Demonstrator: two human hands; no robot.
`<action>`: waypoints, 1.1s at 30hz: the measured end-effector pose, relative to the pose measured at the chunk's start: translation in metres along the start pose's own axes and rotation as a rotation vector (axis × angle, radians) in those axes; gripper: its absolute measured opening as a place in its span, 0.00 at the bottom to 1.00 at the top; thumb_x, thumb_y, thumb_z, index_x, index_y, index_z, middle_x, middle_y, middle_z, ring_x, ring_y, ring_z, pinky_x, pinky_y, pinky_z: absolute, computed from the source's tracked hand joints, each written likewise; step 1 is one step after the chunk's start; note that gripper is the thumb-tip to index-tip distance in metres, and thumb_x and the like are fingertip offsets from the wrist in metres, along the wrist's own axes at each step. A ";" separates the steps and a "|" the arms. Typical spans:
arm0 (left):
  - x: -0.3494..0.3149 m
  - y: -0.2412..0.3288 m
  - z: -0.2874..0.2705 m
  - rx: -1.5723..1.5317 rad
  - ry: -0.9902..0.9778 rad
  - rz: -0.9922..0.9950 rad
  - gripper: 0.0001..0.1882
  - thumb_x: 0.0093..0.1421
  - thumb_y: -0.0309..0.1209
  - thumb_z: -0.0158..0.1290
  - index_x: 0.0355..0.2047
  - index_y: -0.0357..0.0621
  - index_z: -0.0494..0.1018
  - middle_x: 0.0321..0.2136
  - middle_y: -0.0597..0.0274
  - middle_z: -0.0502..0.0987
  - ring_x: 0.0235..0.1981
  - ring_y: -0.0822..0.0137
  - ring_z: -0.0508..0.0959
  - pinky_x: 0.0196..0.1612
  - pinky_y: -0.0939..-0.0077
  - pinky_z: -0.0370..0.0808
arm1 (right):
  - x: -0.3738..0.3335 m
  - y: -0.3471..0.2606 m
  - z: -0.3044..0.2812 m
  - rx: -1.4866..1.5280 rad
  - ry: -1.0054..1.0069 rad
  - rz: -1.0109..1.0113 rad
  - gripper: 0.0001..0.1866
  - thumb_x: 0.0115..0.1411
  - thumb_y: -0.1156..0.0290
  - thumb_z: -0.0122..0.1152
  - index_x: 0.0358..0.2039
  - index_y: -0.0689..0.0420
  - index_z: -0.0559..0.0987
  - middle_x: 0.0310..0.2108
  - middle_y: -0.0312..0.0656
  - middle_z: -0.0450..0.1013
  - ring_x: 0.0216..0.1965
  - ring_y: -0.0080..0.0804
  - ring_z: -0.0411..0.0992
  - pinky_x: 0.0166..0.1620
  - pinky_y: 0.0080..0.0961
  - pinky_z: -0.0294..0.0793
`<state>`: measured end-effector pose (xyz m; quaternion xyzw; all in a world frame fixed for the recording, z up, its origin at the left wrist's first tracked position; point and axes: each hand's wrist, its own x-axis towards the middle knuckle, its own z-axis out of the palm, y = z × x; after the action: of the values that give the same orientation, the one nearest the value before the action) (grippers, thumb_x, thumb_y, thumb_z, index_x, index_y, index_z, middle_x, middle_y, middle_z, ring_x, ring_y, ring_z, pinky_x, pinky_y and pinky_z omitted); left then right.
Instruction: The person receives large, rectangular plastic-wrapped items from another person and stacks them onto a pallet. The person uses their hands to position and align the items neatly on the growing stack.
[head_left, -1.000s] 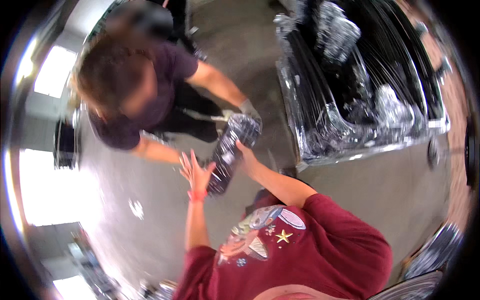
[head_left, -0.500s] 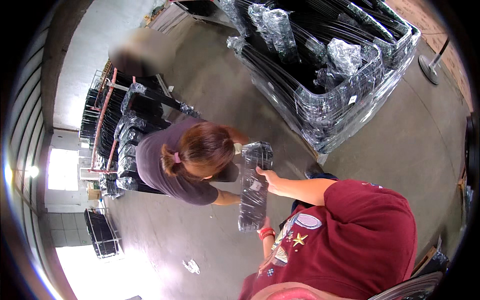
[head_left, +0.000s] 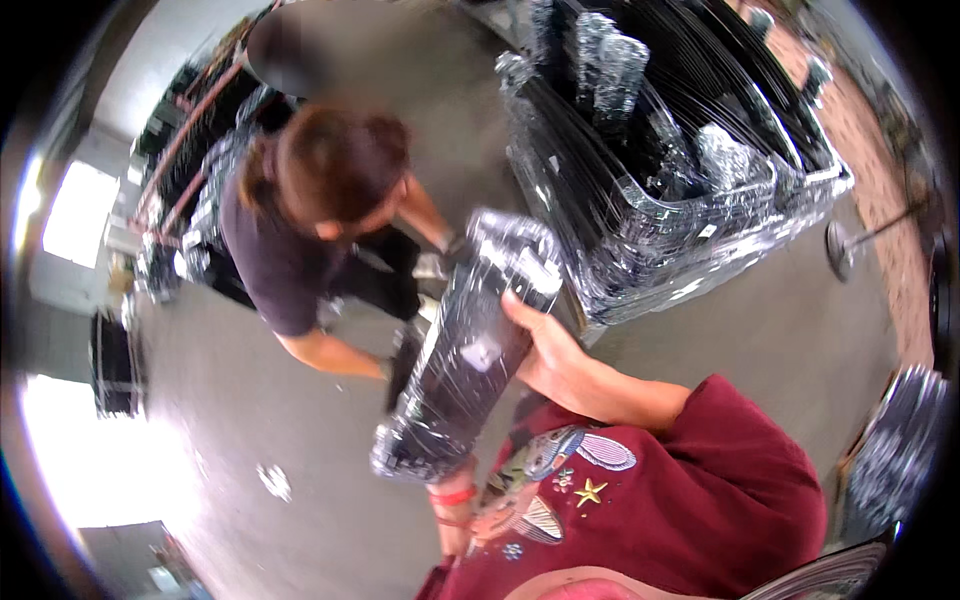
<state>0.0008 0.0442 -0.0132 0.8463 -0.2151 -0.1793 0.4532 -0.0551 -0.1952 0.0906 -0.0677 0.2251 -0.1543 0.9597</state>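
Observation:
A long black bundle wrapped in clear plastic film, with a small white label on top, slants through the middle of the view. My right hand grips its right side near the upper end, thumb on the film and the other fingers out of sight beneath. At the lower end, my left hand, with red bands at the wrist, holds the bundle from below; its fingers are mostly hidden. A co-worker in a dark shirt bends on the far side, both hands close to the bundle; whether they touch it I cannot tell.
A large film-wrapped stack of black wire-like frames stands at the upper right. Black wrapped goods hang by a reddish rack at the upper left. White scrap lies on the floor. A stand with a round base is at right.
The bundle has come closer and tilted, its lower end swinging left, with both my hands still on it. The co-worker appears farther up and left, and the whole view has shifted.

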 end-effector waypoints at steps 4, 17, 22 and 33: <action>-0.029 0.060 -0.030 0.015 0.026 0.105 0.28 0.54 0.39 0.51 0.54 0.44 0.60 0.53 0.58 0.63 0.55 0.59 0.62 0.58 0.61 0.55 | -0.057 -0.022 0.059 -0.052 -0.059 -0.079 0.18 0.60 0.61 0.47 0.46 0.57 0.70 0.43 0.40 0.71 0.46 0.34 0.69 0.51 0.37 0.64; -0.092 0.133 -0.014 -0.340 -0.065 0.329 0.25 0.54 0.33 0.52 0.53 0.46 0.62 0.51 0.57 0.66 0.51 0.60 0.66 0.55 0.64 0.61 | -0.142 -0.049 0.093 -0.244 -0.183 -0.567 0.14 0.60 0.64 0.48 0.40 0.60 0.73 0.37 0.41 0.74 0.36 0.31 0.74 0.40 0.29 0.74; -0.089 0.158 -0.007 0.475 -0.064 0.814 0.26 0.56 0.38 0.49 0.55 0.48 0.60 0.53 0.57 0.63 0.54 0.58 0.63 0.57 0.60 0.57 | -0.162 -0.090 0.053 -0.168 -0.269 -0.584 0.13 0.60 0.65 0.48 0.40 0.60 0.73 0.37 0.41 0.74 0.35 0.31 0.74 0.39 0.30 0.75; -0.072 0.251 0.113 0.809 0.354 0.858 0.31 0.50 0.43 0.54 0.54 0.48 0.62 0.51 0.59 0.66 0.54 0.59 0.63 0.57 0.64 0.58 | -0.208 -0.223 -0.032 -0.032 -0.362 -0.497 0.17 0.60 0.61 0.48 0.44 0.59 0.70 0.42 0.41 0.72 0.42 0.35 0.71 0.46 0.37 0.71</action>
<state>-0.1671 -0.1204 0.1474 0.8061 -0.5090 0.2579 0.1568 -0.3063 -0.3397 0.1922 -0.1622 0.0295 -0.3661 0.9159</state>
